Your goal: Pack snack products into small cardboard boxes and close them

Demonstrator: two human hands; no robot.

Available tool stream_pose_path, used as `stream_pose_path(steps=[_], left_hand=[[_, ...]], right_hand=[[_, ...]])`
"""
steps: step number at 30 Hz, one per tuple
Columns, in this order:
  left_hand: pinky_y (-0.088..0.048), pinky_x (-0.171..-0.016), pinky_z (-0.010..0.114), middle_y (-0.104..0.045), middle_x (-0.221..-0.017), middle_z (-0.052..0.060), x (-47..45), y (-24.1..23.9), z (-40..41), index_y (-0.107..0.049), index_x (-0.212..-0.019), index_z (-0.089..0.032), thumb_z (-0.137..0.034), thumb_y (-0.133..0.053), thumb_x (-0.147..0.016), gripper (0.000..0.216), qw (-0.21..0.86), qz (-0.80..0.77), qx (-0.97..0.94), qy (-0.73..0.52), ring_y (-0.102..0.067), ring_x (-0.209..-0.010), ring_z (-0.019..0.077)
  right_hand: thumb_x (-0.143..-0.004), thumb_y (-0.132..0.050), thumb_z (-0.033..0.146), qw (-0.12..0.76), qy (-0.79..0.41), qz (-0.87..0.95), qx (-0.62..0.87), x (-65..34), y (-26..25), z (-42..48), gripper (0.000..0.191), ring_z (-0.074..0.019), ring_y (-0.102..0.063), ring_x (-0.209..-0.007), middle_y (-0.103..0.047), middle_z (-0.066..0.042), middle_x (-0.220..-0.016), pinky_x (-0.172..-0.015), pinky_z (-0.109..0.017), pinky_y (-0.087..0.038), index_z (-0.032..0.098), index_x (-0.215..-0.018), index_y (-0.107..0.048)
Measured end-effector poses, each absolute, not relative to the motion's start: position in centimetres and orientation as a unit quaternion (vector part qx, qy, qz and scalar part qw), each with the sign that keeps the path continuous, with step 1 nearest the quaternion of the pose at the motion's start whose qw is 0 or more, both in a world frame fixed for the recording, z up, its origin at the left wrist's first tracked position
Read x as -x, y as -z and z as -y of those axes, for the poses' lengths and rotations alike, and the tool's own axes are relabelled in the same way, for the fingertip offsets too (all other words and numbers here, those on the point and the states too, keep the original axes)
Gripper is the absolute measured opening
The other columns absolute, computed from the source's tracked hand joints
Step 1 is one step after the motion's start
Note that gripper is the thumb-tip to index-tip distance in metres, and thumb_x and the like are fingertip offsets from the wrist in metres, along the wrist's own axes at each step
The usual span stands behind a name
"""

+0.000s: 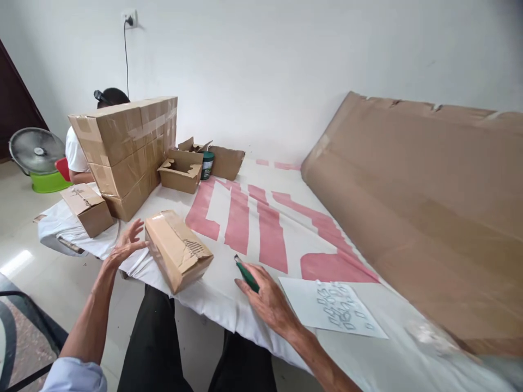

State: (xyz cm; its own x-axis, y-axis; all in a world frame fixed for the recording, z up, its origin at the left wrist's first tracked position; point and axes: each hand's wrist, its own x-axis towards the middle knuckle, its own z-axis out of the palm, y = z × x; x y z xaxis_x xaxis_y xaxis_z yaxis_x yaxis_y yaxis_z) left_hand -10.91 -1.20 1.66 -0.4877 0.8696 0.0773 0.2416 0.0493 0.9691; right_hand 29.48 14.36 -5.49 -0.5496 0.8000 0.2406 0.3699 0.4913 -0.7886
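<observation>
A closed brown cardboard box (165,231) lies near the front edge of the cloth-covered table, with torn-looking, striped marks along its top. To the left of it my left hand (127,244) is open, fingers spread, the tips close to the box's side; whether they touch it I cannot tell. My right hand (269,302) is closed around a green utility knife (248,276), its metal tip pointing away from me. Beside that hand lies a white sheet (298,299) with several small clear pieces (337,305) on it.
Stacked taped boxes (131,147) stand at the left, partly hiding a person (75,152). Another box (87,209) sits before them. An open box (182,171) and a dark green tub (207,165) are behind. A large cardboard sheet (425,201) leans at the right.
</observation>
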Motion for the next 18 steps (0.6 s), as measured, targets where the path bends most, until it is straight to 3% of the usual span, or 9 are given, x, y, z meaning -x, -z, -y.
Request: stream_pose_path(steps=[4, 7, 12, 18], left_hand=[[-0.055, -0.104, 0.05, -0.069, -0.135, 0.014, 9.1, 0.1, 0.2, -0.067, -0.129, -0.022, -0.05, -0.093, -0.062, 0.077, 0.31, -0.64, -0.442, -0.547, -0.059, -0.135, 0.0395], [-0.057, -0.096, 0.045, -0.069, -0.124, 0.01, 7.4, 1.2, 2.2, -0.065, -0.116, -0.022, -0.047, -0.093, -0.067, 0.061, 0.298, -0.652, -0.436, -0.545, -0.061, -0.128, 0.0361], [-0.054, -0.102, 0.041, -0.06, -0.144, 0.011, 7.1, 1.6, 5.1, -0.061, -0.097, -0.022, -0.043, -0.1, -0.059, 0.059, 0.349, -0.607, -0.463, -0.543, -0.055, -0.138, 0.037], [-0.051, -0.107, 0.048, -0.06, -0.143, 0.012, 6.7, 2.6, 3.9, -0.056, -0.111, -0.025, -0.049, -0.098, -0.061, 0.07, 0.397, -0.55, -0.481, -0.556, -0.053, -0.139, 0.0389]], right_hand=[[-0.096, -0.066, 0.06, 0.273, -0.486, 0.774, 0.302, -27.1, 4.3, -11.3, 0.071, -0.0319, -0.07, -0.125, -0.059, -0.017, -0.154, -0.095, -0.048, -0.064, 0.027, -0.158, -0.05], [-0.095, -0.068, 0.06, 0.279, -0.543, 0.749, 0.26, -25.9, 3.7, -11.0, 0.08, -0.033, -0.068, -0.129, -0.054, -0.017, -0.16, -0.1, -0.049, -0.062, 0.029, -0.165, -0.043], [-0.093, -0.067, 0.069, 0.252, -0.61, 0.705, 0.258, -26.9, 4.0, -13.6, 0.077, -0.0367, -0.065, -0.134, -0.06, -0.016, -0.156, -0.107, -0.055, -0.058, 0.027, -0.157, -0.056], [-0.094, -0.06, 0.078, 0.239, -0.623, 0.695, 0.267, -27.7, 2.7, -13.9, 0.078, -0.0381, -0.064, -0.135, -0.063, -0.014, -0.153, -0.105, -0.055, -0.06, 0.025, -0.151, -0.064]])
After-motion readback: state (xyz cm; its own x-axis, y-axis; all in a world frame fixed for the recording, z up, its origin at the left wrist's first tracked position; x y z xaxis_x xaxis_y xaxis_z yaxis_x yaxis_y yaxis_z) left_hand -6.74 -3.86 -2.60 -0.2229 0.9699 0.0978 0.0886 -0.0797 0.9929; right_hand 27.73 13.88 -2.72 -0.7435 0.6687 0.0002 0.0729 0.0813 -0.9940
